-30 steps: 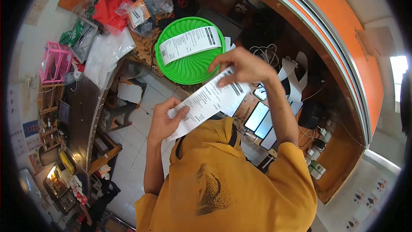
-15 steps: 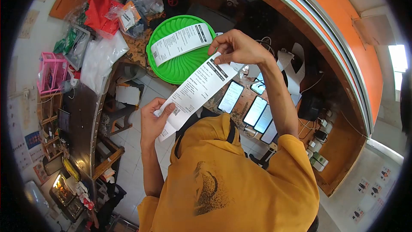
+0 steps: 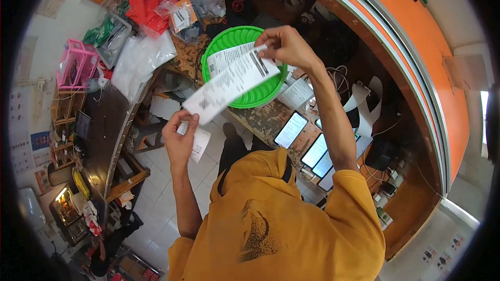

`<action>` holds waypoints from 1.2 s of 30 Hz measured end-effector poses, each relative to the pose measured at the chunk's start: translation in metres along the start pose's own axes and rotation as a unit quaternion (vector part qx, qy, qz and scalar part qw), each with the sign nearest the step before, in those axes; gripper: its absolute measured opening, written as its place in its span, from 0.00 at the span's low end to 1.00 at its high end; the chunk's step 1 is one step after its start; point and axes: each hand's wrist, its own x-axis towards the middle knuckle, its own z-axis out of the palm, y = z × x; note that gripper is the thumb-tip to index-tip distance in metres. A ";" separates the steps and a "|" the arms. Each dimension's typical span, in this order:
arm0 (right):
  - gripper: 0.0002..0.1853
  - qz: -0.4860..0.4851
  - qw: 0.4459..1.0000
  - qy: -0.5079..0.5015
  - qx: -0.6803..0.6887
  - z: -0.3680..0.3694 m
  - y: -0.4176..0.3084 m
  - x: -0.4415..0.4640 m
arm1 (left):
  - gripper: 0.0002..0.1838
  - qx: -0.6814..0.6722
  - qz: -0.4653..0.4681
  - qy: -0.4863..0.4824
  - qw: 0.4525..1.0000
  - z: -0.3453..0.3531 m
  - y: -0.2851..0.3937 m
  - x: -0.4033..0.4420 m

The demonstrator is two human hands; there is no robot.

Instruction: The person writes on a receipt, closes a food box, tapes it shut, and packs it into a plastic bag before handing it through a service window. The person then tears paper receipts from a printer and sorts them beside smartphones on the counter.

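Note:
A printed paper receipt [image 3: 227, 89] is stretched slantwise between my hands, slightly blurred. My left hand [image 3: 178, 138] pinches its lower end between thumb and fingers. At the upper end, my right hand [image 3: 285, 48] grips the paper's edge. More printed paper [image 3: 201, 143] hangs below my left hand; whether it joins the same strip I cannot tell. Behind the held strip, a round green plastic tray [image 3: 255, 98] rests on the worn table, with another receipt [image 3: 223, 58] lying in it, partly covered from view.
Several lit phones [image 3: 290, 129] lie on the table [image 3: 260, 121] at right. A printed slip [image 3: 297, 93] sits beside the tray. Curled white paper [image 3: 359, 101] and cables are further right. Plastic bags [image 3: 143, 65] and a red bag [image 3: 148, 8] are piled at left. A person's arm shows lower left.
Both hands have raised the receipt up and away from my body, so it now overlaps the tray. The paper below my left hand hangs more visibly. The view has shifted slightly.

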 end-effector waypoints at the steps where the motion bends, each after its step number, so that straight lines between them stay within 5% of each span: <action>1: 0.15 -0.002 0.999 0.038 -0.030 0.000 0.008 0.009 | 0.10 -0.011 0.002 0.023 1.000 0.001 0.006 -0.001; 6: 0.15 0.004 0.988 0.093 -0.123 0.001 0.037 0.025 | 0.12 -0.078 -0.038 0.050 0.995 -0.009 -0.001 -0.010; 9: 0.13 -0.021 0.957 0.168 -0.236 0.000 0.019 0.002 | 0.13 -0.102 0.026 0.067 0.992 -0.009 -0.004 -0.013; 12: 0.17 -0.014 0.962 0.224 -0.157 0.007 -0.033 -0.036 | 0.14 -0.151 0.040 0.018 0.988 -0.008 0.017 -0.018; 14: 0.22 -0.025 0.997 0.070 -0.010 0.038 -0.058 -0.062 | 0.14 -0.171 0.095 -0.064 0.979 0.000 0.021 -0.018; 16: 0.38 -0.074 0.982 -0.119 0.124 0.078 -0.046 -0.084 | 0.13 -0.199 0.115 -0.141 0.963 0.015 0.040 -0.018; 17: 0.40 -0.022 0.969 -0.191 0.154 0.082 -0.060 -0.093 | 0.15 -0.209 0.125 -0.158 0.957 0.025 0.049 -0.017; 19: 0.39 0.065 0.960 -0.197 0.189 0.080 -0.057 -0.097 | 0.19 -0.230 0.074 -0.179 0.954 0.035 0.058 -0.016; 20: 0.38 0.053 0.963 -0.150 0.217 0.077 -0.044 -0.100 | 0.21 -0.240 0.016 -0.184 0.953 0.036 0.060 -0.018; 21: 0.34 -0.094 0.991 -0.027 0.095 0.075 -0.031 -0.095 | 0.23 -0.248 -0.043 -0.189 0.949 0.036 0.061 -0.018; 26: 0.25 0.087 0.971 -0.012 0.223 0.022 -0.010 -0.111 | 0.28 -0.226 -0.085 -0.201 0.949 0.037 0.039 -0.015; 36: 0.19 0.093 0.977 0.033 0.188 0.011 0.020 -0.119 | 0.26 -0.210 -0.081 -0.217 0.950 0.044 0.031 -0.012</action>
